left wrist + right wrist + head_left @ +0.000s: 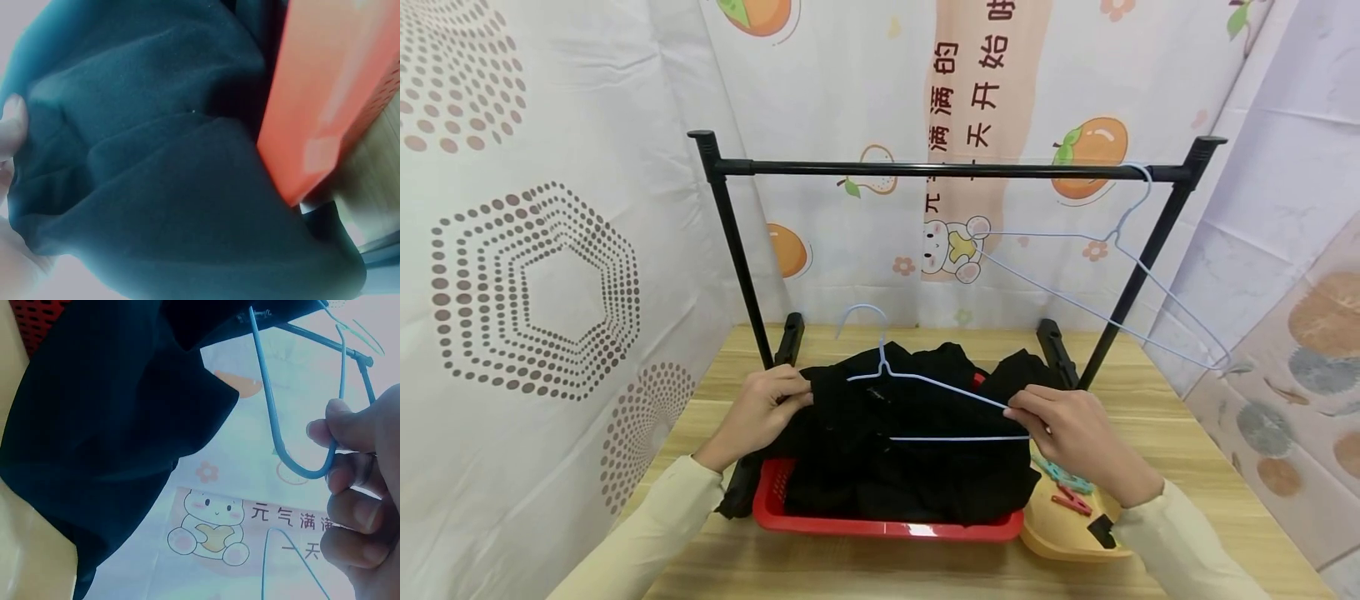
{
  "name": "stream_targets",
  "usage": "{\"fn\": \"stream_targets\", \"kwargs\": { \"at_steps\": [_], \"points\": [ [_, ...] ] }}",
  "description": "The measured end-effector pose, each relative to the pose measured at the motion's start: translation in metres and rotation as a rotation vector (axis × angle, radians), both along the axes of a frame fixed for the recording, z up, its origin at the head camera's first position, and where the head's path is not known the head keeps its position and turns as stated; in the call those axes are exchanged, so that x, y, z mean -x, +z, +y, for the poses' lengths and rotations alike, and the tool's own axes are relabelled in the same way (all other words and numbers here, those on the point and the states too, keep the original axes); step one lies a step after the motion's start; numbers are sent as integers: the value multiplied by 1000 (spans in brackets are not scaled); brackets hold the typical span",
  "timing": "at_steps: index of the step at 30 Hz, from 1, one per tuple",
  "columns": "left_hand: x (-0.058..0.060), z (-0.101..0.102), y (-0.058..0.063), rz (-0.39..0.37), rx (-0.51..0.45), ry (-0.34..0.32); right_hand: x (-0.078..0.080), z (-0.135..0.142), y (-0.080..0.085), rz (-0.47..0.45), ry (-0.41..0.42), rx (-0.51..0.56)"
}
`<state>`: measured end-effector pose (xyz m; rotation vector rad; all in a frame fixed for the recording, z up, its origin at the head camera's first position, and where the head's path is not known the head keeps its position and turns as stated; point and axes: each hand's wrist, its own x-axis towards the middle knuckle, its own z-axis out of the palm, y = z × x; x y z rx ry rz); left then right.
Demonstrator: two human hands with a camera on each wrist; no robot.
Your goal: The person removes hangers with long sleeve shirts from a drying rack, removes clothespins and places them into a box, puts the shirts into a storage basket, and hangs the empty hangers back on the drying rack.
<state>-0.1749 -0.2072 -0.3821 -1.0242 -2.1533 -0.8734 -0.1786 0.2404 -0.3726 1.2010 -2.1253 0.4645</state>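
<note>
A black garment (917, 483) lies bunched in a red basket (880, 529), with part of it lifted at the left. My left hand (758, 418) pinches that raised edge between thumb and fingers; dark cloth fills most of the left wrist view. A light blue wire hanger (951, 388) stands tilted over the garment, its hook up. The hanger's left end is hidden in the cloth. At the other end, my right hand (1075, 435) grips the bare corner; in the right wrist view the hanger's rounded bend (300, 472) shows beside the curled fingers.
Behind the basket stands a black rack (895, 169). A second blue hanger (1052, 292) hangs from its bar at the right. Beside the basket, a yellow tray (1052, 546) holds a red clothespin (1072, 500), teal clothespins (1063, 477) and a small black piece (1102, 531).
</note>
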Motion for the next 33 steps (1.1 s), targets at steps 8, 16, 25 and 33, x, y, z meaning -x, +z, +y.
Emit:
{"fn": "stream_targets", "kwargs": {
  "at_steps": [8,16,25,33],
  "points": [
    [-2,-5,-3,-7,10,24,1,7,-3,2,-17,20],
    [-3,-12,-6,-17,-4,42,3,11,-7,-40,13,51],
    [-4,-19,-10,-23,6,76,5,19,-12,-74,7,71],
    [-4,-24,-14,-30,0,82,5,24,-11,-69,12,98]
  ]
}}
